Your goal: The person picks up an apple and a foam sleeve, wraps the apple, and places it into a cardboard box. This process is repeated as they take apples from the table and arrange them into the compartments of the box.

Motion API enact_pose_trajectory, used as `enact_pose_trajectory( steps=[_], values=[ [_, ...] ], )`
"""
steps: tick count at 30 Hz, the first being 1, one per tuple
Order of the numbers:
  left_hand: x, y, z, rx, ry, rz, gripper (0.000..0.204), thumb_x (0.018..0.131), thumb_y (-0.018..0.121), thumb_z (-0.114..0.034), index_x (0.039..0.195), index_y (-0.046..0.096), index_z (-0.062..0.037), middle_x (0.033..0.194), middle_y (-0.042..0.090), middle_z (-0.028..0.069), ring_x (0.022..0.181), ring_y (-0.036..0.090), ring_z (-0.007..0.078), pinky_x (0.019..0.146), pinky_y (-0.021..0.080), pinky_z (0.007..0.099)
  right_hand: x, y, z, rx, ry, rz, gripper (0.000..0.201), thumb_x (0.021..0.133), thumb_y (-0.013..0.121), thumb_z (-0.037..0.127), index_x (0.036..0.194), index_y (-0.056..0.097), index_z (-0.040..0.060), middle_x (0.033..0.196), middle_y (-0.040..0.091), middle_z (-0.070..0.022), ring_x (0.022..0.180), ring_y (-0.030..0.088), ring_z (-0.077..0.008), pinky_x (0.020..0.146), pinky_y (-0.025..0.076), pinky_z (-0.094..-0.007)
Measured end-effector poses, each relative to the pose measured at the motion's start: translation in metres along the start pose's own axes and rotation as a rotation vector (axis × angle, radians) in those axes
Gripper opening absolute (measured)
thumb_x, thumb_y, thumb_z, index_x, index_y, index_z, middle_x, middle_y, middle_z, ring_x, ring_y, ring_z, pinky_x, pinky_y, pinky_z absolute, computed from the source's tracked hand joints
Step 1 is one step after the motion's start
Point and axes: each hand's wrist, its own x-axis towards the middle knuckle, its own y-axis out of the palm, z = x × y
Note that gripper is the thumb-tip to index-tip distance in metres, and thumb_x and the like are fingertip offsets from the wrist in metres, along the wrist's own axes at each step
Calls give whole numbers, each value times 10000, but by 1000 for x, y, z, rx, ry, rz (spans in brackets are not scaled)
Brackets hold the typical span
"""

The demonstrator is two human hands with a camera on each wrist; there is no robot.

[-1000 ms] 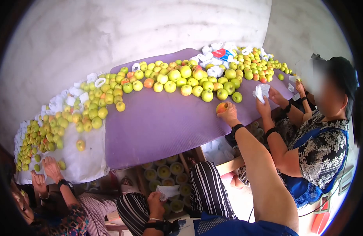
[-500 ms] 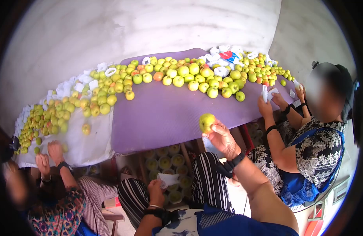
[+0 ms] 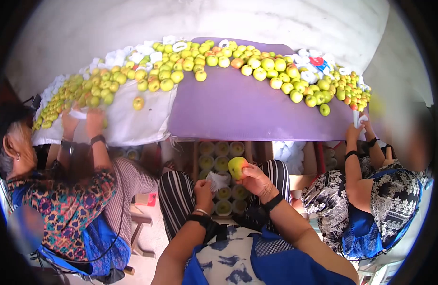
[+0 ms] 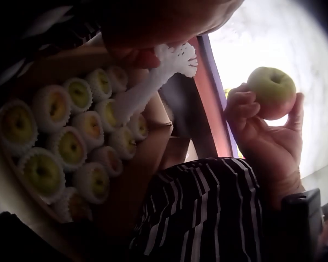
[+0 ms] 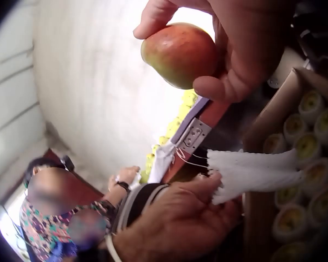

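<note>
My right hand (image 3: 258, 180) grips a green apple (image 3: 237, 168) with a red blush, raised over my lap. The red cheek of the apple (image 5: 180, 54) faces the right wrist view, with fingers and thumb around its sides. Lower and to the left, my left hand (image 3: 203, 194) pinches a white foam net sleeve (image 3: 219, 181) by one end. In the right wrist view the sleeve (image 5: 251, 172) hangs flat and unfilled from thumb and fingers. Below both hands, a cardboard box (image 4: 153, 144) holds rows of apples (image 4: 70, 146) in white foam nets.
A purple-covered table (image 3: 228, 107) stands ahead, with many loose apples (image 3: 271, 66) and white nets along its back. White cloth (image 3: 148, 121) covers its left part. One person (image 3: 62, 190) sits at my left, another (image 3: 385, 190) at my right, both with hands at the table.
My right hand has drawn the apple back from the table edge to above my lap, near the sleeve. My left hand keeps the sleeve. The head view has turned rightward to face the box.
</note>
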Motion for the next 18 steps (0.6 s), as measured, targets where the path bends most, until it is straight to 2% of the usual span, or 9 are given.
enact_pose_trajectory(
  steps=[1,4,5,8,10,11,13,18],
  values=[
    [-1,2,-2,-25,-8,-28,85,794,571,-122,823,530,-53,706,532,15,601,509,116,501,408,242,0,1,-3,-133,27,-28,521,674,715,239,1106,509,34,992,565,-39,873,533,-141,721,429,-262],
    [1,3,-1,-38,12,-29,87,785,581,-108,814,531,-44,712,534,25,607,515,121,521,419,246,1,6,-16,-256,39,-36,538,652,717,202,1114,505,25,1006,559,-35,897,528,-131,779,422,-255],
    [1,4,0,-34,10,-34,87,785,581,-108,814,531,-44,712,534,25,607,515,121,521,419,246,0,2,-21,-265,76,-20,565,642,716,173,1138,494,20,1026,554,-47,928,524,-139,836,405,-262],
    [3,5,1,15,40,13,107,777,602,-111,803,531,-35,709,533,21,612,507,107,539,420,237,1,5,-30,-311,179,36,564,652,707,200,1141,497,16,1032,550,-50,939,520,-142,861,391,-269],
    [6,6,4,80,205,72,97,780,599,-121,770,520,-65,679,520,-11,553,476,78,474,387,206,6,-8,-42,-360,173,41,551,662,697,218,1137,505,15,1038,547,-48,936,519,-141,859,388,-269],
    [4,7,4,85,201,76,97,780,599,-121,770,520,-65,679,520,-11,553,476,78,474,387,206,8,-16,-47,-412,170,53,540,673,686,237,1133,513,14,1044,544,-45,933,518,-140,857,386,-269],
    [-5,9,-8,-30,143,129,97,780,605,-122,763,523,-73,663,519,-23,551,473,63,474,378,193,8,-11,-42,-372,200,50,521,684,675,253,1123,524,16,1035,549,-42,927,518,-138,848,386,-267],
    [-9,9,-15,-90,136,221,88,785,601,-114,782,522,-75,683,527,-20,561,477,54,491,385,186,12,-16,-39,-287,267,7,488,707,662,267,1104,537,11,999,568,-38,903,523,-139,823,392,-269]
  ],
)
